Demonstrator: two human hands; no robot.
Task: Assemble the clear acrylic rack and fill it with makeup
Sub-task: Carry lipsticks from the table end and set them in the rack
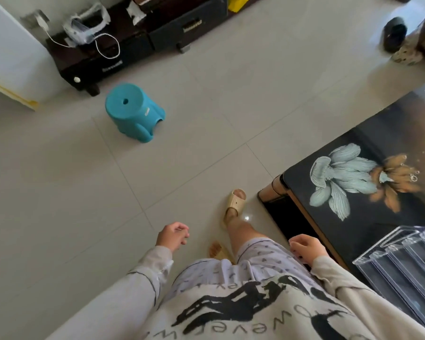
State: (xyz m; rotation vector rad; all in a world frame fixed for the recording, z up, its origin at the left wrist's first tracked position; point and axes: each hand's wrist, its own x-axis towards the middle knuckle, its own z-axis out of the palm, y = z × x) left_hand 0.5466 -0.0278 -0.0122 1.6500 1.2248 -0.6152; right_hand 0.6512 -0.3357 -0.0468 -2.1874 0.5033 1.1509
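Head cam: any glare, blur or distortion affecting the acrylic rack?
Head view: tilted, wide-angle; daylight glare washes out the floor tiles top right; acrylic rack cropped by the right edge, its clear walls readable only from edge highlights; no heavy motion blur.

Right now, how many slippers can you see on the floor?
4. A beige slipper on the forward foot; a second beige slipper, partly hidden; a black slipper and a spotted slipper together at upper right.

The clear rack [400, 263] at near right runs off the right edge, as does the table [378, 133]. Shorts [255, 256] hide most of the near foot [217, 251]. The label [112, 65] on the far cabinet [123, 52] is too blurred to read.
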